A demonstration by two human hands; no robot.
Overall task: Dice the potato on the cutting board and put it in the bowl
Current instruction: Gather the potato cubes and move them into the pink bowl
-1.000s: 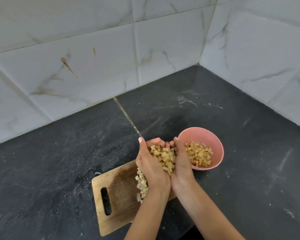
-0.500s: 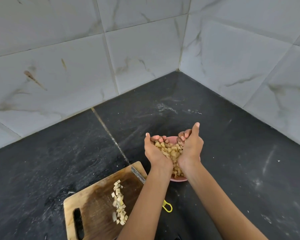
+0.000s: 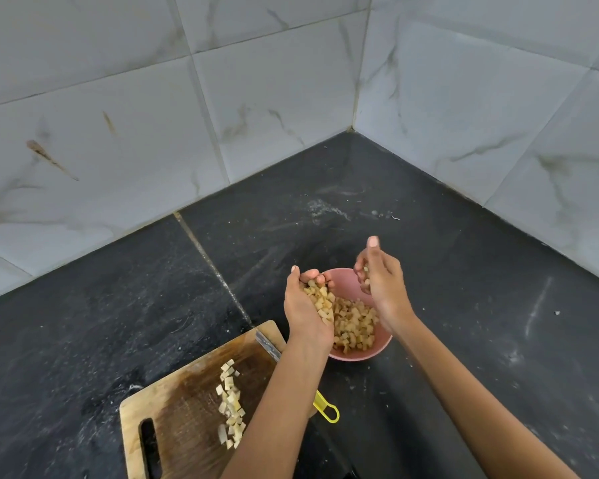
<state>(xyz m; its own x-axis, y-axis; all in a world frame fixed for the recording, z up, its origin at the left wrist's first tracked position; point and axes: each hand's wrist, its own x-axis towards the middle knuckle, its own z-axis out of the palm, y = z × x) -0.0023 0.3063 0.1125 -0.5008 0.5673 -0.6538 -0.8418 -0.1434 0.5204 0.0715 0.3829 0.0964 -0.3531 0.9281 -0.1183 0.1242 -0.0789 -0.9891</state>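
A pink bowl (image 3: 381, 349) on the dark counter holds a heap of diced potato (image 3: 355, 328). My left hand (image 3: 305, 311) hovers over the bowl's left rim, cupped, with potato cubes resting against its palm and fingers. My right hand (image 3: 382, 278) is above the bowl's right side, fingers spread, a few cubes stuck to them. A line of diced potato (image 3: 230, 404) remains on the wooden cutting board (image 3: 180, 409) at the lower left. A knife lies on the board's right edge, blade (image 3: 267, 345) showing, yellow handle (image 3: 327, 407) sticking out beneath my left forearm.
The black stone counter (image 3: 464, 305) runs into a corner of white marbled wall tiles (image 3: 256, 98). A seam in the counter (image 3: 211, 261) runs toward the board. The board has a slot handle (image 3: 149, 447) at its near left.
Both hands carried a scoop of potato cubes from the board to over the bowl. The hands have now parted, and most cubes have dropped into the bowl.
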